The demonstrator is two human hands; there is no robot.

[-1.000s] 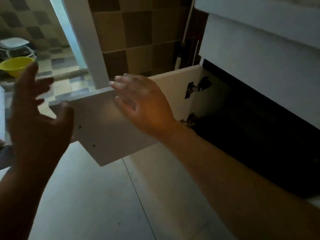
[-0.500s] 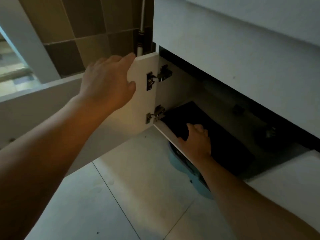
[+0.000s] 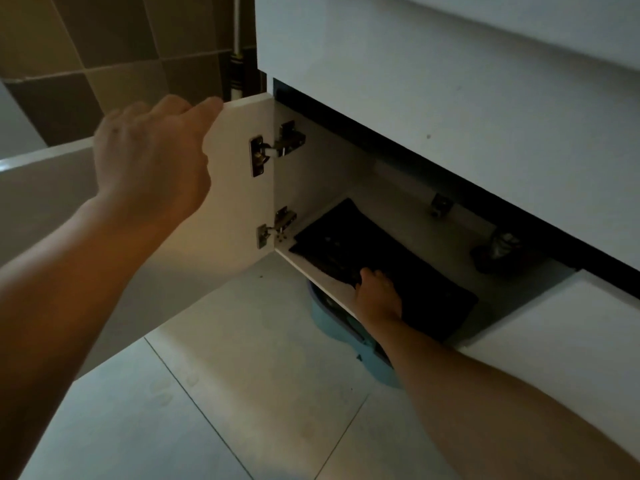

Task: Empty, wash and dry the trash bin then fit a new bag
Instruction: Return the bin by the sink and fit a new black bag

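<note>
Down inside the cabinet, the right hand lies on a flat black stack, apparently folded bags, on the cabinet's bottom shelf. Its fingers bend at the stack's near edge, but their tips sink into the dark material, so whether this grip pinches a bag or only rests there cannot be told. The left hand is raised against the open cabinet door, fingers loosely bent with the tips at the door's top edge; the hand's own back hides the contact, so a true grip on the edge cannot be confirmed. Two metal hinges join the door to the cabinet side, one above the other.

Below the shelf's front lip, a blue trash bin stands on the tiled floor, partly under the cabinet. Only a curved slice of its rim and wall shows; the shelf covers its far side and the right forearm crosses its near side, so what lies inside cannot be seen.

Deeper in the cabinet the light fails: a small metal bracket sits on the back wall, and a dark, shiny lump farther right cannot be identified. A white drawer front overhangs the opening and cuts off the upper interior.
</note>
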